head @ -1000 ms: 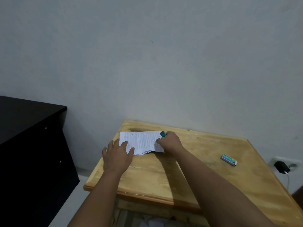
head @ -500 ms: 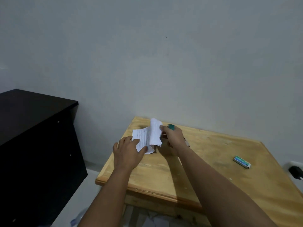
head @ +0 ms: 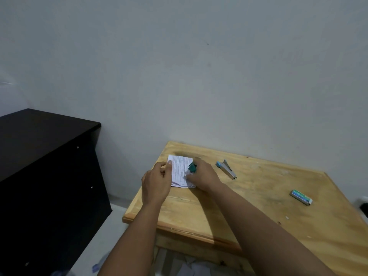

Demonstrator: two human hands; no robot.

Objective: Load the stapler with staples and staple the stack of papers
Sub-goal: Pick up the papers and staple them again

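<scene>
Change vs half a second ago: the curled-up sheet has been laid back down, so the stack of papers (head: 180, 172) lies flat again near the table's far-left corner. A stapler (head: 227, 168), blue at its far end with a metal body, is now seen lying free on the wood at about 3 o'clock from the stack, just beyond the right hand; it was not visible there before.

Left hand (head: 156, 181): stack's left edge is pinched between thumb and fingers.

Right hand (head: 201, 176): laid on the stack's right edge, fingers partly spread; a small teal object (head: 192, 167) sits at the fingertips. It cannot be told whether this object is gripped or only touched, nor what it is.

The staple box (head: 301, 197) rests at roughly 4 o'clock from the stapler, well apart from it, untouched.

Judgement: papers are being squared up. Whether the stapler is loaded can't be told; no staple is visible in the stack at this resolution. Stapling is taken as not yet confirmed.

Surface: wooden table (head: 258, 206), pale, scuffed, with a dark smudge near the far-left corner and a few small specks at the right.

Room: plain grey wall (head: 179, 66) behind; dark cabinet (head: 43, 166) at 9 o'clock from the table, apart from it. Scraps of something pale are seen on the floor under the table. Lighting is dim.
</scene>
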